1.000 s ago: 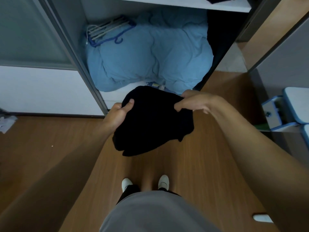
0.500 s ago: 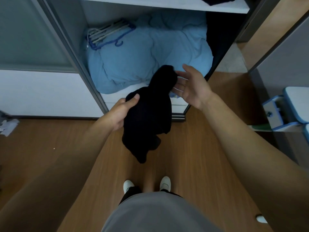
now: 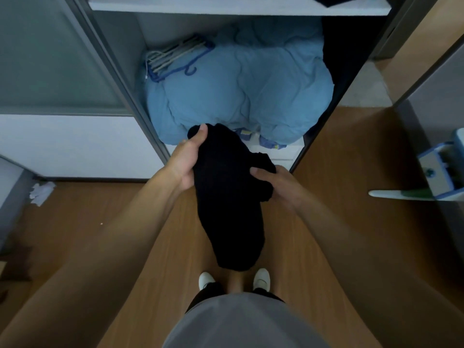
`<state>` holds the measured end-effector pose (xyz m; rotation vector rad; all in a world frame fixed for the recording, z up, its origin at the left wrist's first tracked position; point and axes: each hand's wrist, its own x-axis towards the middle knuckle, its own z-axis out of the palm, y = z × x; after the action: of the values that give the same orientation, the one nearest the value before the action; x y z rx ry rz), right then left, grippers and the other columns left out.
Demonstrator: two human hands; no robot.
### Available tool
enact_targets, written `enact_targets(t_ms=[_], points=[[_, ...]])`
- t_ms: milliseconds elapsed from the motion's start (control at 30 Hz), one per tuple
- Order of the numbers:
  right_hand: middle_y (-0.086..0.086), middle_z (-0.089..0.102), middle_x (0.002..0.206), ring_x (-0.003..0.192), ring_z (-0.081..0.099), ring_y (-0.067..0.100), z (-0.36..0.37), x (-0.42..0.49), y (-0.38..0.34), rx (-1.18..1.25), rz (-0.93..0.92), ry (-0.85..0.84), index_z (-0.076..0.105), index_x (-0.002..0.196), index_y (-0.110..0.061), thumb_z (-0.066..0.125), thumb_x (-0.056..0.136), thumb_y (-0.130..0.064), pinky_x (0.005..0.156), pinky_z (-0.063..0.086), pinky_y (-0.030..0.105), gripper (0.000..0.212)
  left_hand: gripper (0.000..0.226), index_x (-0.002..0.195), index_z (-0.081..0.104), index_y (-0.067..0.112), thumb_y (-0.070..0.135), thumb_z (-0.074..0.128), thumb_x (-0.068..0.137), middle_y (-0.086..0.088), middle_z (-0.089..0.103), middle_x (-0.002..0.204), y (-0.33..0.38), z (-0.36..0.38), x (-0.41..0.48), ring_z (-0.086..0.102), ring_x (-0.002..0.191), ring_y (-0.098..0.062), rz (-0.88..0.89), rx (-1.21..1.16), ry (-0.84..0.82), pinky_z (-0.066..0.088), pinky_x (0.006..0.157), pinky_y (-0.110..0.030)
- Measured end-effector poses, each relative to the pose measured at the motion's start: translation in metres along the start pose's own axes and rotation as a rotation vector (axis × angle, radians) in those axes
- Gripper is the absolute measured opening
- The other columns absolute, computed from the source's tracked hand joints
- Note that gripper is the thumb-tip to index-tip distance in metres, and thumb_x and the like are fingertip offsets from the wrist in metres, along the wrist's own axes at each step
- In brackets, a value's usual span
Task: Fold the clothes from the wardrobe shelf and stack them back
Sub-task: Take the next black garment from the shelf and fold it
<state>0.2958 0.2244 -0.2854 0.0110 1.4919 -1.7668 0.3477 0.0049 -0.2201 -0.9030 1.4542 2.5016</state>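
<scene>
A black garment (image 3: 229, 197) hangs in front of me above the wooden floor, bunched into a long drooping shape. My left hand (image 3: 187, 162) grips its upper left edge, thumb on top near the top corner. My right hand (image 3: 273, 183) grips the right side of the cloth lower down, fingers curled into the fabric. The white wardrobe shelf (image 3: 238, 6) runs across the top of the view, with a dark garment (image 3: 326, 0) lying on its right end.
A light blue duvet (image 3: 251, 96) fills the wardrobe's lower compartment, with a bundle of hangers (image 3: 175, 59) on its left. A sliding door (image 3: 50, 59) stands at left. A blue and white chair (image 3: 442, 169) juts in at right. Crumpled paper (image 3: 41, 192) lies on the floor.
My right hand, open beside the garment half a second ago, has come down and taken hold of its right side. The cloth now hangs longer and lower.
</scene>
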Motion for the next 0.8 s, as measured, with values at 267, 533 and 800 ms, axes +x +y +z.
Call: enact_targets(t_ms=[267, 533, 800], points=[[0.004, 0.071, 0.123, 0.113, 0.067, 0.018, 0.023, -0.001, -0.026, -0.137, -0.173, 0.165, 0.060, 0.133, -0.016, 0.070, 0.092, -0.037, 0.105, 0.051, 0.041, 0.047, 0.038, 0.112, 0.069, 0.011, 0.044, 0.067, 0.092, -0.006, 0.078, 0.099, 0.009, -0.002, -0.007, 0.076, 0.086, -0.018, -0.158, 0.201, 0.009, 0.060, 0.063, -0.029], [-0.012, 0.060, 0.136, 0.125, 0.057, 0.004, 0.034, -0.007, -0.025, -0.406, -0.233, -0.105, 0.046, 0.141, -0.035, 0.086, 0.070, -0.041, 0.108, 0.046, 0.032, 0.081, 0.052, 0.125, 0.067, 0.011, 0.053, 0.054, 0.096, -0.014, 0.070, 0.123, 0.020, 0.003, -0.015, 0.068, 0.112, -0.028, -0.170, 0.101, -0.247, 0.060, 0.083, -0.036], [-0.016, 0.074, 0.106, 0.100, 0.069, 0.000, 0.055, -0.008, -0.027, -0.232, -0.325, 0.121, 0.065, 0.115, -0.031, 0.082, 0.081, -0.023, 0.082, 0.055, 0.015, 0.039, 0.061, 0.133, 0.061, 0.013, 0.059, 0.057, 0.091, -0.009, 0.066, 0.132, 0.032, -0.007, -0.011, 0.063, 0.123, -0.023, 0.047, 0.187, -0.264, 0.056, 0.092, -0.030]])
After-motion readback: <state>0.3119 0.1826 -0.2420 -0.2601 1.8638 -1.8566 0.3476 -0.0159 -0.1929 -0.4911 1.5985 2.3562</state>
